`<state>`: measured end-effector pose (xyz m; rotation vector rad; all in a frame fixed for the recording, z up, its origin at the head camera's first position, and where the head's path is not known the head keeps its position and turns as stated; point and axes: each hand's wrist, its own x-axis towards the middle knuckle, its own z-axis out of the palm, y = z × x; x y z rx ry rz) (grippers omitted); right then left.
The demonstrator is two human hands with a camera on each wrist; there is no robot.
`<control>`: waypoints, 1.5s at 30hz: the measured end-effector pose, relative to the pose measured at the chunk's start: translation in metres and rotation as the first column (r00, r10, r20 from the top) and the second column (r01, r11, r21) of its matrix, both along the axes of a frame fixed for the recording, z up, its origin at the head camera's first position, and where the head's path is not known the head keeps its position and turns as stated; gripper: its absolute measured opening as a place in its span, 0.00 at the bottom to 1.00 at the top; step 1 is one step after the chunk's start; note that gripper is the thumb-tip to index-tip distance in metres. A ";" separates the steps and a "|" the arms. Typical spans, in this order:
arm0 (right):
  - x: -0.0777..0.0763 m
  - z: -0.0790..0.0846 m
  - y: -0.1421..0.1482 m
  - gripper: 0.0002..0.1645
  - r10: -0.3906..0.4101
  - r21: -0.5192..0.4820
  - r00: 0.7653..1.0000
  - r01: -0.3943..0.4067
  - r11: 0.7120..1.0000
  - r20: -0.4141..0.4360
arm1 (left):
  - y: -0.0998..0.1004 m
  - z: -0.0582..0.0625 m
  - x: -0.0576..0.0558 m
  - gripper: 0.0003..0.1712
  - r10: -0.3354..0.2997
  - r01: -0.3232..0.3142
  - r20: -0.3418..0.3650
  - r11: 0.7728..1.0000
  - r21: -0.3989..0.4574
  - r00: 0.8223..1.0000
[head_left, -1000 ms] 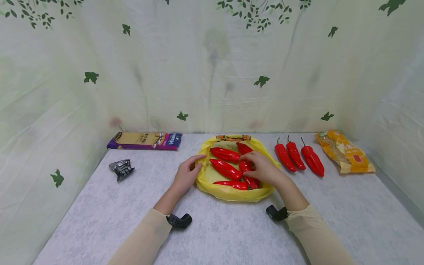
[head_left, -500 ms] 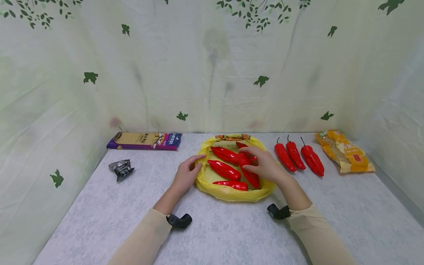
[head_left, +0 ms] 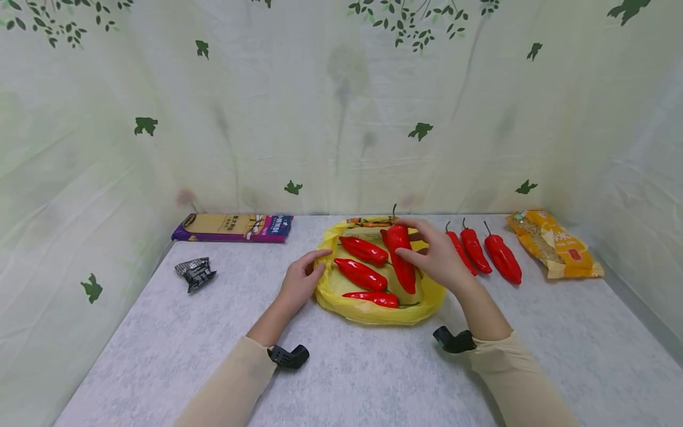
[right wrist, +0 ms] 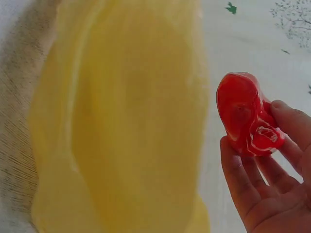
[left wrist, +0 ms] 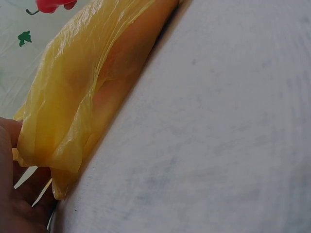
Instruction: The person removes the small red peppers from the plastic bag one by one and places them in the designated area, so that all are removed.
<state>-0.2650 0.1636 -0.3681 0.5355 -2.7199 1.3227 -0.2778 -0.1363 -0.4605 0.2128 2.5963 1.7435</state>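
Note:
My right hand (head_left: pixel 439 256) grips a red chili pepper (head_left: pixel 400 255) between thumb and fingers, above a yellow plastic bag (head_left: pixel 368 311). The held pepper slants, its dark stem upward. In the right wrist view, that red pepper (right wrist: pixel 243 107) is seen end-on, beside the blurred bag (right wrist: pixel 141 121). Several more red peppers (head_left: pixel 361 274) lie inside the open-topped bag. My left hand (head_left: pixel 302 280) rests against the bag's left rim, thumb and forefinger touching it. In the left wrist view, the bag's side (left wrist: pixel 63 97) partly hides its fingers.
Three red peppers (head_left: pixel 476 251) lie in a row right of the bag. Beyond them is an orange food packet (head_left: pixel 565 249). At the back left is a long purple-and-tan packet (head_left: pixel 232 228), with a small black wrapped item (head_left: pixel 196 273) in front. Patterned curtains hang around the table.
My right hand has lifted a pepper from among those in the bag and turned it, its stem now showing above the far rim. My left hand has stayed at the left rim.

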 end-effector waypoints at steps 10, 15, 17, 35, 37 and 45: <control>0.003 0.012 0.012 0.37 -0.039 -0.029 0.993 0.036 0.999 -0.113 | 0.001 0.000 0.000 0.17 0.003 -0.003 0.005 1.000 -0.001 1.000; 0.004 0.016 0.021 0.36 -0.053 -0.039 0.984 0.047 0.998 -0.168 | 0.001 -0.001 0.000 0.17 0.002 -0.002 0.000 1.000 -0.006 1.000; 0.005 0.018 0.025 0.36 -0.057 -0.032 0.982 0.052 0.998 -0.182 | 0.001 -0.001 0.000 0.17 -0.001 0.001 -0.003 1.000 -0.004 1.000; 0.011 0.034 0.061 0.39 -0.069 0.030 0.996 0.070 0.997 -0.051 | 0.000 0.000 0.002 0.17 -0.002 0.002 0.003 1.000 0.010 1.000; 0.010 0.034 0.065 0.38 -0.076 0.056 0.996 0.078 0.995 -0.038 | 0.000 0.000 0.002 0.17 -0.003 0.003 -0.001 1.000 0.013 1.000; 0.006 0.031 0.080 0.31 -0.073 0.121 0.996 0.066 0.990 0.057 | 0.000 0.000 0.001 0.18 0.001 -0.001 -0.004 1.000 0.009 1.000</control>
